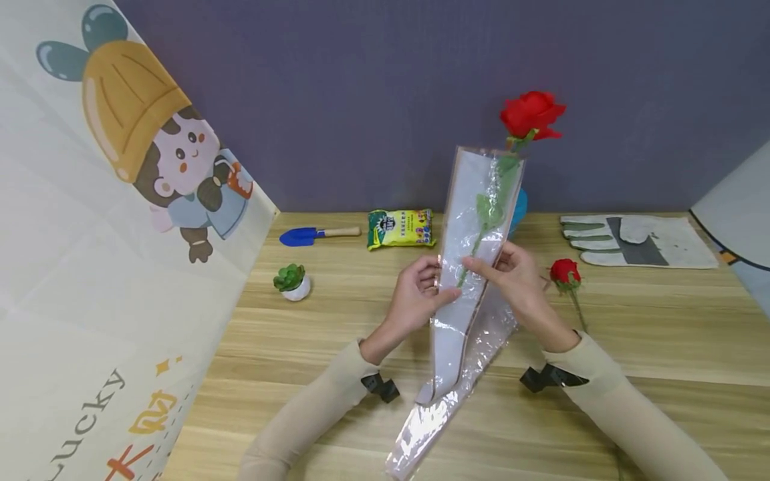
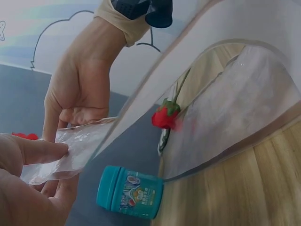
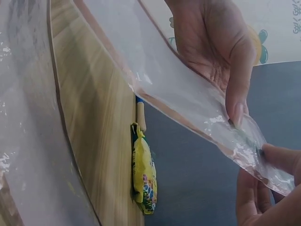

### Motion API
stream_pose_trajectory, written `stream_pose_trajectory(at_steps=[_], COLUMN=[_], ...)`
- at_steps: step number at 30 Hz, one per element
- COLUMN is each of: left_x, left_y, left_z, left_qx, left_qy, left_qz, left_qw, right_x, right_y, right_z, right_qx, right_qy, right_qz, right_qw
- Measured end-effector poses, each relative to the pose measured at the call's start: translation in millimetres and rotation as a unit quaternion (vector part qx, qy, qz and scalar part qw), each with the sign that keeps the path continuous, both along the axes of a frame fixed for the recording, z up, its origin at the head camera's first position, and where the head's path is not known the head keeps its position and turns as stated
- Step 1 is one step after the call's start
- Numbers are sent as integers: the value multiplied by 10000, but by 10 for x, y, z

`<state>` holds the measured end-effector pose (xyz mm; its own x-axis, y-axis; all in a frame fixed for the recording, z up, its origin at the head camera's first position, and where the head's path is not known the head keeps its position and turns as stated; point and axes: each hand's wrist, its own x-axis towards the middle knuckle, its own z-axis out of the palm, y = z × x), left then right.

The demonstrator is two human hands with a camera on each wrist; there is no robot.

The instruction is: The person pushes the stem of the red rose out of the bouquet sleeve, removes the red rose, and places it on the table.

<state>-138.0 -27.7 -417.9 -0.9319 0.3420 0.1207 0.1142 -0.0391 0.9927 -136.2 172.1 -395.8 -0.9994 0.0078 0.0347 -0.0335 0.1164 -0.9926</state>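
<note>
Light wood-grain table [image 1: 631, 334], planks running left to right, set against a flat grey-violet back wall [image 1: 361, 100]; a cream printed cloth panel [image 1: 90, 267] with a cartoon child figure closes the left side, and a pale panel edge shows at far right. Both hands are raised above the table centre, holding a clear plastic flower sleeve [image 1: 466, 267] with a thin brown border, upright and tilted slightly right, its lower tail hanging down toward the near table edge. Left hand [image 1: 415, 300]: thumb and fingers pinching the sleeve's left edge; grip closed on the film. Right hand [image 1: 517, 280]: fingers pinching the right side at the stem; grip closed on it likewise. A red rose [image 1: 532, 115] stands in the sleeve, bloom above the open top, green stem and leaf visible through the film. On the table: second red rose [image 1: 565, 272] lying just right of the right hand; work glove [image 1: 637, 240] at back right; blue trowel [image 1: 315, 234], yellow-green packet [image 1: 401, 228] along the wall; small potted succulent [image 1: 293, 282] left of centre; teal canister [image 2: 129, 192] behind the sleeve.
</note>
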Motion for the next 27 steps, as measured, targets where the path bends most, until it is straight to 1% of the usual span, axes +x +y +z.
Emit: stream_pose_trajectory(at_steps=[6,12,17,19,24,27], left_x=[20,32,41,45,72,103], left_y=[-5,-19,-38,-45,-61,-70], left_z=[9,13,18,11,-7,-25], left_qx=[-39,-92,-71,-83,-148,-177], left_qy=[14,-71,-199,-246,-316,-391], left_qz=[-18,-36,-71,-94,-130,-188], left_qw=[10000,9999,9998,9996,9993,9989], right_x=[0,0,-1,-6,-19,-38], right_y=[4,25,64,95,198,262], right_z=[4,-3,7,17,72,114], right_qx=[211,164,1,-162,-553,-715], right_qy=[-189,-323,-315,-291,-102,6], right_qz=[109,278,368,386,409,346], right_qw=[9995,9990,9988,9987,9976,9968])
